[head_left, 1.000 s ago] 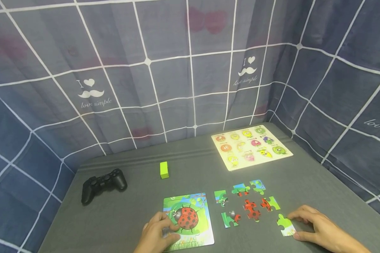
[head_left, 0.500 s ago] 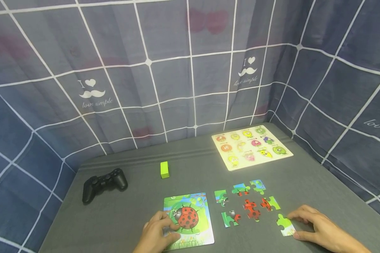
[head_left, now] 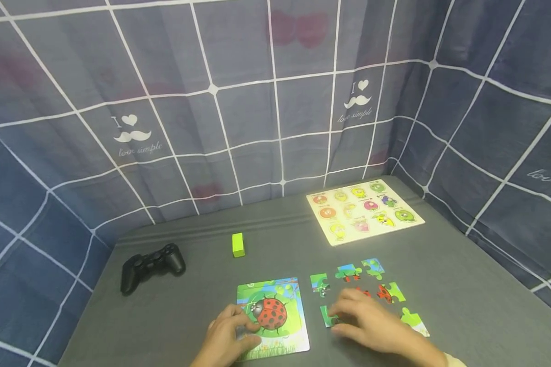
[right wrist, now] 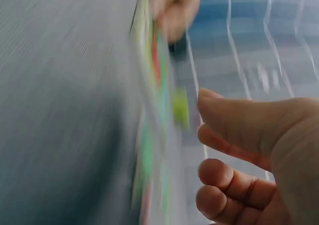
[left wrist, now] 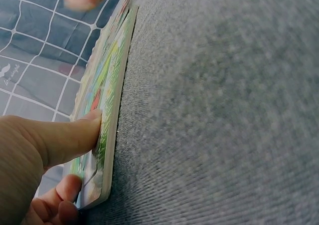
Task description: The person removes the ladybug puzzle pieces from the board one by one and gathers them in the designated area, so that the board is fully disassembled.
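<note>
My left hand (head_left: 229, 334) rests on the left side of a square ladybug puzzle board (head_left: 298, 326). In the left wrist view its thumb (left wrist: 75, 137) lies straight across the top of the board (left wrist: 110, 120), and curled fingertips touch near a corner. My right hand (head_left: 372, 321) hovers over the loose jigsaw pieces, fingers relaxed with a gap between thumb and forefinger. Nothing shows between its fingers in the right wrist view. It partly hides a green piece (head_left: 326, 317) and a red ladybug piece (head_left: 364, 291). A green-and-white piece (head_left: 413, 321) lies to its right.
Several other jigsaw pieces, among them a red-and-green piece (head_left: 390, 293), lie right of the board. Farther back are a fruit picture board (head_left: 367, 235), a lime-green block (head_left: 238, 245) and a black game controller (head_left: 151, 267). A checked curtain (head_left: 248, 117) borders the table behind.
My right hand has moved left, from beside the green-and-white piece to over the pieces near the ladybug board. That piece stays on the table. My left hand keeps its place.
</note>
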The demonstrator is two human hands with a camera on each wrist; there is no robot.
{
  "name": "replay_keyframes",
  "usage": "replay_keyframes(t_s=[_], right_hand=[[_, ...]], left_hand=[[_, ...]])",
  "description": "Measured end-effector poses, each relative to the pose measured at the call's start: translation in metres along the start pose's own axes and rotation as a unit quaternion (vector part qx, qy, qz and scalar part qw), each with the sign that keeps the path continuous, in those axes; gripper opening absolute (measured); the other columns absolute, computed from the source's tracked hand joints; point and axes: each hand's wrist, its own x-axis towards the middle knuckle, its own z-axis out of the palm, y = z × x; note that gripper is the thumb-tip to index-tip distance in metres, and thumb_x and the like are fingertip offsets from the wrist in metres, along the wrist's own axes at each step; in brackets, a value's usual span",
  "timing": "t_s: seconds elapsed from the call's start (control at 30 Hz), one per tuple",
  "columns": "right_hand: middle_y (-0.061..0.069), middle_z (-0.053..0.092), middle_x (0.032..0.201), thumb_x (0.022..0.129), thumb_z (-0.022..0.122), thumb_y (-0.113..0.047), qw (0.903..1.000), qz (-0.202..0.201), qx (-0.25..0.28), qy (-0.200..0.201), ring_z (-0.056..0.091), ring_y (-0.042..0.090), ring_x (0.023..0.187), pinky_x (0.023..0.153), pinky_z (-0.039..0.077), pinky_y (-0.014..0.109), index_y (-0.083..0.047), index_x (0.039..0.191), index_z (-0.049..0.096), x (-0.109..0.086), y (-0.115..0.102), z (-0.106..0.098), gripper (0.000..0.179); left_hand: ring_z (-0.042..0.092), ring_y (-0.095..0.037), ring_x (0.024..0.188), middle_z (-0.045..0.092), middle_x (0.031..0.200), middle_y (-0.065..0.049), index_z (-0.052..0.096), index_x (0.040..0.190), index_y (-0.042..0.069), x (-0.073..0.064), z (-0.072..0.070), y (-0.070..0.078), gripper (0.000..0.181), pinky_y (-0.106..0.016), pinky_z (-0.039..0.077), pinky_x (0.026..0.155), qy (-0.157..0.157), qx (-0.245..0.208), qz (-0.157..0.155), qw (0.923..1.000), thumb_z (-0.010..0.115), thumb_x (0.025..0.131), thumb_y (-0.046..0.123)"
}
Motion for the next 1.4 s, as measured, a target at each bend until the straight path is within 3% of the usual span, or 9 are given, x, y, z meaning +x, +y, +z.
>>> replay_keyframes(t_s=[0.07,0.17,0.3,0.43,0.63,0.9,1.07,1.2,1.4], right_hand=[[-0.012,0.056,0.092,0.089,0.071,-0.036,0.9983,-0.004,0.03,-0.049,0.046,-0.002,0.082,0.069,0.042,0.015,-0.022,0.102,0.071,0.027,-0.018,0.015,0.018],[-0.012,0.054,0.088,0.087,0.072,-0.039,0.9939,0.014,0.032,-0.105,0.041,-0.004,0.078,0.067,0.041,0.013,-0.021,0.103,0.073,0.055,-0.037,0.036,0.025],[-0.013,0.051,0.084,0.081,0.077,-0.039,0.9906,0.045,0.013,-0.129,0.036,-0.005,0.075,0.065,0.036,0.012,-0.021,0.101,0.074,0.071,-0.049,0.055,0.027],[-0.013,0.053,0.084,0.078,0.078,-0.042,0.9918,0.045,-0.006,-0.12,0.037,-0.005,0.075,0.068,0.036,0.013,-0.022,0.098,0.075,0.074,-0.054,0.063,0.028],[-0.015,0.052,0.086,0.072,0.081,-0.045,0.9913,0.041,-0.036,-0.12,0.039,-0.005,0.078,0.07,0.037,0.015,-0.021,0.102,0.075,0.07,-0.058,0.069,0.039],[-0.016,0.051,0.088,0.067,0.083,-0.044,0.9887,0.075,-0.05,-0.12,0.041,-0.002,0.081,0.073,0.039,0.018,-0.021,0.099,0.074,0.072,-0.062,0.072,0.041],[-0.015,0.051,0.087,0.064,0.086,-0.039,0.9876,0.091,-0.028,-0.125,0.041,-0.001,0.081,0.074,0.041,0.021,-0.019,0.096,0.073,0.073,-0.063,0.074,0.04],[-0.015,0.053,0.087,0.063,0.087,-0.036,0.9865,0.104,-0.01,-0.126,0.042,0.0,0.082,0.076,0.042,0.022,-0.019,0.094,0.072,0.074,-0.063,0.077,0.039],[-0.014,0.055,0.088,0.06,0.089,-0.033,0.9847,0.119,0.007,-0.127,0.044,0.0,0.083,0.077,0.044,0.023,-0.017,0.091,0.071,0.076,-0.061,0.077,0.04]], left_hand=[[0.055,-0.034,0.117,0.056,0.11,0.006,0.07,0.081,0.032,0.0,0.0,0.0,0.017,-0.065,0.039,0.09,-0.001,-0.007,-0.002,1.0,0.082,0.073,0.04],[0.054,-0.036,0.118,0.056,0.109,0.006,0.069,0.081,0.03,-0.001,0.001,-0.001,0.017,-0.068,0.038,0.09,-0.005,-0.017,-0.001,0.9998,0.082,0.074,0.039],[0.056,-0.033,0.116,0.057,0.108,0.007,0.069,0.08,0.031,0.0,0.003,-0.002,0.018,-0.066,0.039,0.09,0.005,-0.008,0.013,0.9999,0.082,0.073,0.039],[0.057,-0.03,0.114,0.058,0.111,0.008,0.067,0.078,0.033,0.001,0.003,-0.004,0.019,-0.061,0.04,0.089,0.017,0.01,0.014,0.9997,0.083,0.072,0.04],[0.056,-0.032,0.114,0.058,0.114,0.006,0.066,0.077,0.031,0.0,0.002,-0.003,0.02,-0.063,0.041,0.087,0.002,-0.001,0.004,1.0,0.083,0.072,0.04],[0.056,-0.031,0.115,0.059,0.116,0.005,0.065,0.078,0.032,0.001,0.001,-0.003,0.021,-0.053,0.041,0.087,0.001,-0.001,0.007,1.0,0.083,0.073,0.041],[0.056,-0.019,0.107,0.057,0.113,0.007,0.07,0.087,0.033,0.002,-0.007,-0.011,0.021,-0.036,0.042,0.081,-0.03,0.011,0.062,0.9976,0.08,0.075,0.048],[0.049,-0.001,0.083,0.049,0.106,0.005,0.074,0.1,0.026,0.0,-0.017,-0.019,0.031,-0.021,0.041,0.067,-0.049,-0.007,0.122,0.9914,0.078,0.077,0.047],[0.042,0.002,0.079,0.046,0.099,0.007,0.076,0.1,0.024,0.001,-0.021,-0.02,0.035,-0.019,0.039,0.065,-0.04,0.002,0.141,0.9891,0.079,0.074,0.048]])
